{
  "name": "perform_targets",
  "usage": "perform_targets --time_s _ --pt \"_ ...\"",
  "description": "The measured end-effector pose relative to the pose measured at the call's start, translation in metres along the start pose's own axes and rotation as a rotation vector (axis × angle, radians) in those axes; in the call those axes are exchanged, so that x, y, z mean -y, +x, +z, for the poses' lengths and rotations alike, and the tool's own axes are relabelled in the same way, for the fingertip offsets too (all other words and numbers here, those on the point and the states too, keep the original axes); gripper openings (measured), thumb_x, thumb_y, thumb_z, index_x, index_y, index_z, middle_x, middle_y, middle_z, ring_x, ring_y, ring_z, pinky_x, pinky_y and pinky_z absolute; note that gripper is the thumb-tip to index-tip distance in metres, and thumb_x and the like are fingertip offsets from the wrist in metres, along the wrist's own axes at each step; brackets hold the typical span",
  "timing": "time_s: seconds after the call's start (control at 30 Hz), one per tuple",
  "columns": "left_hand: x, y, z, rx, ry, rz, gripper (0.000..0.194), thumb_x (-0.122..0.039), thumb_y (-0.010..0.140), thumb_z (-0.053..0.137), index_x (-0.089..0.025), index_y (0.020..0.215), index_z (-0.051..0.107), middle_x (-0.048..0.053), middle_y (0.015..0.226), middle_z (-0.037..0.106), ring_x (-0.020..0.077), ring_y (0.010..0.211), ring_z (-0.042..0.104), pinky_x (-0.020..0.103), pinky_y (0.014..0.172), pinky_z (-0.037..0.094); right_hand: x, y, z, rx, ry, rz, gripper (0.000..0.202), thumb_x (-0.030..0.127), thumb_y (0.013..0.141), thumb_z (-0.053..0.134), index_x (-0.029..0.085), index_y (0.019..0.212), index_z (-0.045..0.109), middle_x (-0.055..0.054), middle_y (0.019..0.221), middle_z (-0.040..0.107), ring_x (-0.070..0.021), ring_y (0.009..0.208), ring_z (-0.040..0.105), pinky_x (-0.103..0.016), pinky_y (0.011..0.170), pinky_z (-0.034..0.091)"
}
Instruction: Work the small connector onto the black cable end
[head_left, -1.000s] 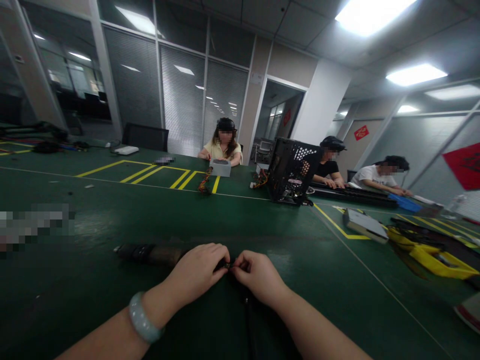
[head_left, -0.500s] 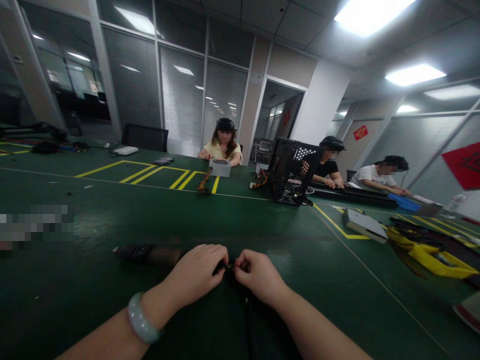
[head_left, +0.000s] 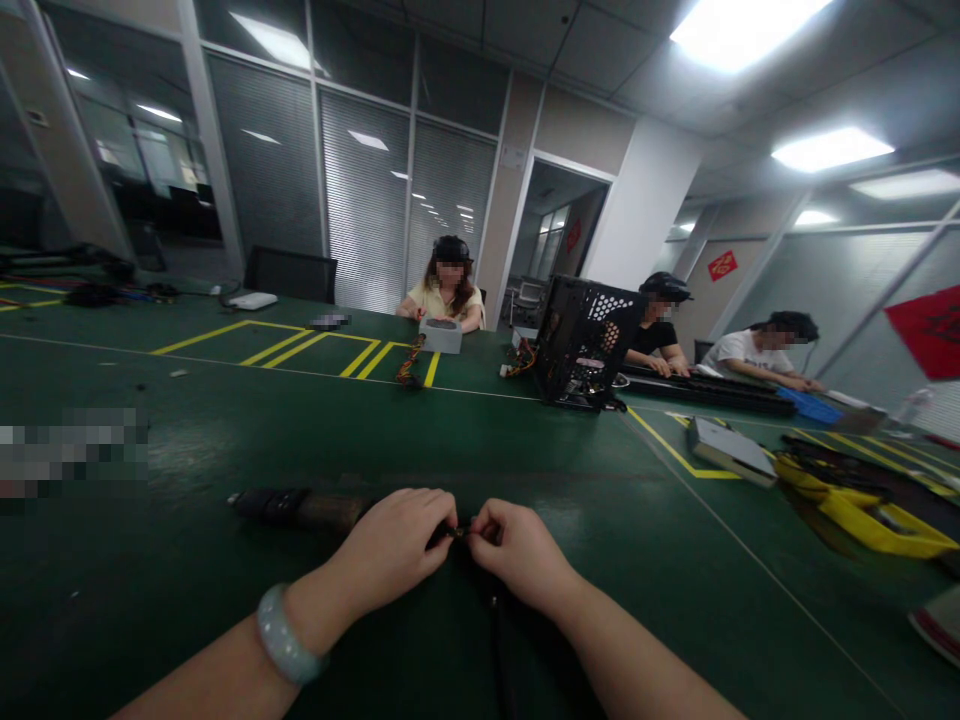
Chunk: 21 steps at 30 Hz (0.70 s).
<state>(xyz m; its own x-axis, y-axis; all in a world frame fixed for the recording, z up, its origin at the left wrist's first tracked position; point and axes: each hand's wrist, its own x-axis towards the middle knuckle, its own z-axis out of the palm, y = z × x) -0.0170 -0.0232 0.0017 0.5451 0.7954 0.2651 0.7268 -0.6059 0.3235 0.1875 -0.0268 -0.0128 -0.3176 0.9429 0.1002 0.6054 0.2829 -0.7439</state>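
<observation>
My left hand (head_left: pixel 405 540) is closed, its thumb and fingertips pinching a small dark piece (head_left: pixel 458 532) with a brassy glint. My right hand (head_left: pixel 517 550) is closed as well, its fingertips at the other side of that piece. What exactly the piece is cannot be made out. Partly hidden behind my left hand lies a dark, cylindrical tool (head_left: pixel 296 508) with a pointed metal tip to the left. A thin black cable or rod (head_left: pixel 495 640) runs down from beneath my right hand toward the near edge of the view.
On the green table (head_left: pixel 300 420) stand a black computer case (head_left: pixel 581 345) and a grey power supply (head_left: pixel 441 336) with wires. Right are a flat metal drive (head_left: pixel 729 450) and a yellow tray (head_left: pixel 885 525). Three people sit at the far side.
</observation>
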Motion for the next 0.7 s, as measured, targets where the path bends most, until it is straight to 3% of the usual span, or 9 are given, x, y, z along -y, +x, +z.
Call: perform_targets --time_s 0.37,0.7 --pt "0.0021 0.001 0.0005 0.018 0.02 -0.002 0.006 -0.026 0.086 0.059 -0.023 0.091 0.059 0.001 0.091 0.063 0.0206 0.086 0.058 0.034 0.078 0.042 0.0007 0.0004 0.0002 0.007 -0.017 0.014 0.007 0.021 0.08 0.061 0.018 0.083 0.066 0.001 0.072 0.066 -0.0102 0.062 0.057 -0.019 0.055 0.038" --pt "0.0 0.0002 -0.001 0.013 0.011 0.036 0.013 -0.014 0.082 0.055 -0.023 0.09 0.059 0.0 0.091 0.063 0.0201 0.087 0.058 0.035 0.08 0.041 -0.0007 -0.0001 0.0009 0.003 -0.026 -0.001 0.006 0.02 0.08 0.06 0.018 0.083 0.066 0.001 0.073 0.067 -0.0103 0.062 0.057 -0.019 0.055 0.038"
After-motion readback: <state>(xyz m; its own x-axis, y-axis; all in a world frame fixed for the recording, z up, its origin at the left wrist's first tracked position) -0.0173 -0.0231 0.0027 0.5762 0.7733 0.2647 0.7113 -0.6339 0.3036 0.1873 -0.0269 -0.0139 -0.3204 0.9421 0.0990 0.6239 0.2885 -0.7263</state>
